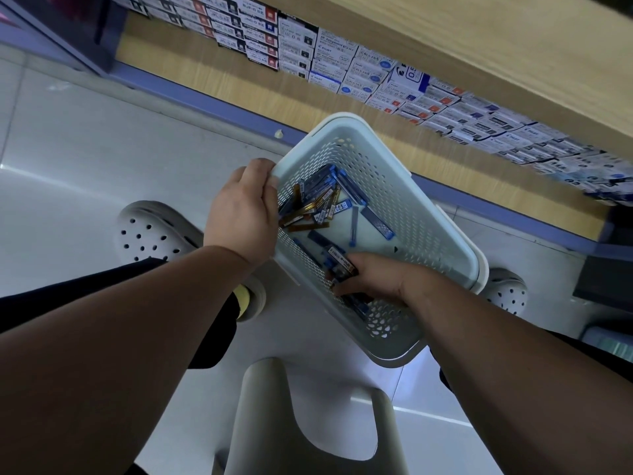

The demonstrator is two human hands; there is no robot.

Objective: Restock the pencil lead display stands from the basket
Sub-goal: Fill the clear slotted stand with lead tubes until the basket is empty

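Observation:
A pale perforated plastic basket [424, 214] is held above the floor, tilted. My left hand [241, 210] grips its left rim. Inside lie several loose pencil lead cases [325, 197], blue, black and amber. My right hand [373, 279] reaches into the basket's near end, its fingers curled round a few dark lead cases [340, 264]. No display stand is in view.
A wooden shelf [479, 46] runs across the top, its lower level packed with rows of small white boxes [342, 60]. A grey stool [308, 423] stands below the basket. My two clog shoes [150, 231] rest on the tiled floor [85, 159].

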